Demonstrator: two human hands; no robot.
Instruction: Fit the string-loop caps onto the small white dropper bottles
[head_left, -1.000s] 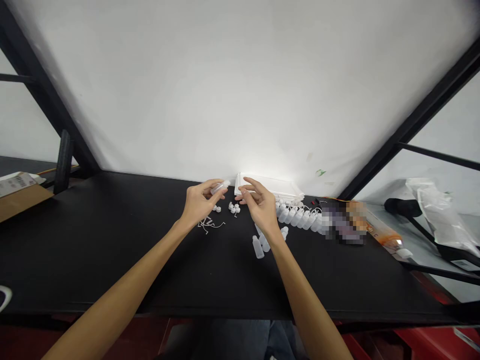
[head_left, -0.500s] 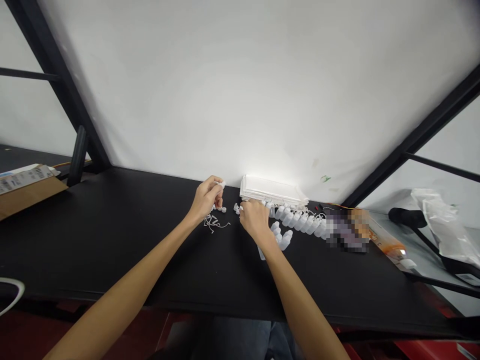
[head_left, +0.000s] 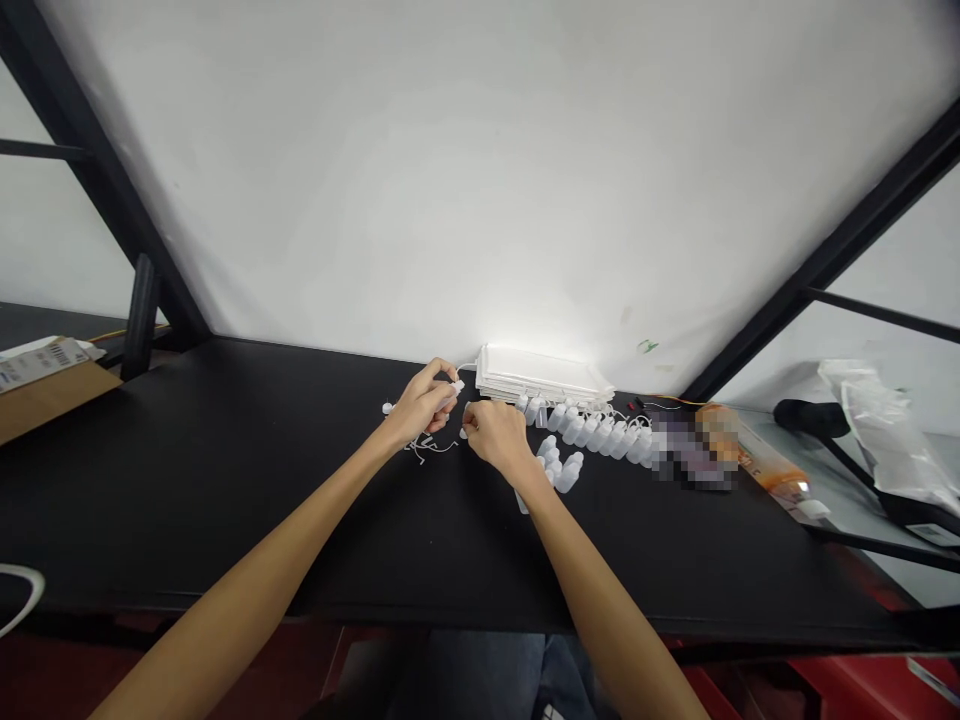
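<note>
Over the middle of the black table, my left hand point(head_left: 429, 402) is closed around a small white plastic bottle point(head_left: 450, 393), its narrow end poking up past the fingers. Just to the right, my right hand point(head_left: 496, 435) has its fingertips pinched together. By those fingertips shows a small white cap point(head_left: 463, 434); I cannot make out whether it is gripped or lying on the table. Thin white curved strips point(head_left: 424, 449) lie below my left hand. Beyond my right hand runs a row of small white bottles point(head_left: 600, 434), and a smaller cluster of bottles point(head_left: 570, 472) stands nearer.
A stack of flat white panels point(head_left: 544, 370) lies against the wall. At the right are a blurred patch, an orange-labelled clear bottle point(head_left: 784, 485) and a plastic bag point(head_left: 885, 430). A cardboard box point(head_left: 60, 385) sits at the left, near black frame posts point(head_left: 139, 315).
My left hand has shifted slightly right with the white bottle, and my right hand has moved left, closer to it. A white cord now shows between my left hand and the panels.
</note>
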